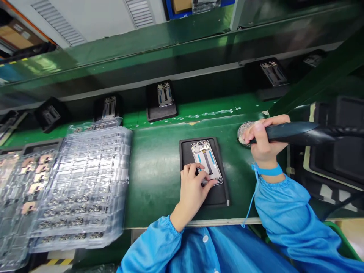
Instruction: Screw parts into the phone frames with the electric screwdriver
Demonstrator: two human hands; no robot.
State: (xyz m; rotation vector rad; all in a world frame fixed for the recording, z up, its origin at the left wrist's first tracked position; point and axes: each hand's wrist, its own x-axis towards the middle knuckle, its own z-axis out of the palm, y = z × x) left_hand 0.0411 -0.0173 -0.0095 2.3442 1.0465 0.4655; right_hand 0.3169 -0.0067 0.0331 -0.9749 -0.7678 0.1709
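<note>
A phone frame [205, 156] lies in a black holder [203, 172] on the green bench. My left hand [195, 185] rests on the frame's near end, fingers curled and pressing on it. My right hand [263, 138] is closed around a dark electric screwdriver [295, 132], held level, its tip over a small round metal dish [244, 131] to the right of the holder. A blue wrist strap [269, 170] circles my right wrist.
Stacked clear plastic trays [85, 182] of small parts sit at left. Several more black holders with phone frames [162, 100] stand along the conveyor behind. Black trays [338, 144] sit at far right.
</note>
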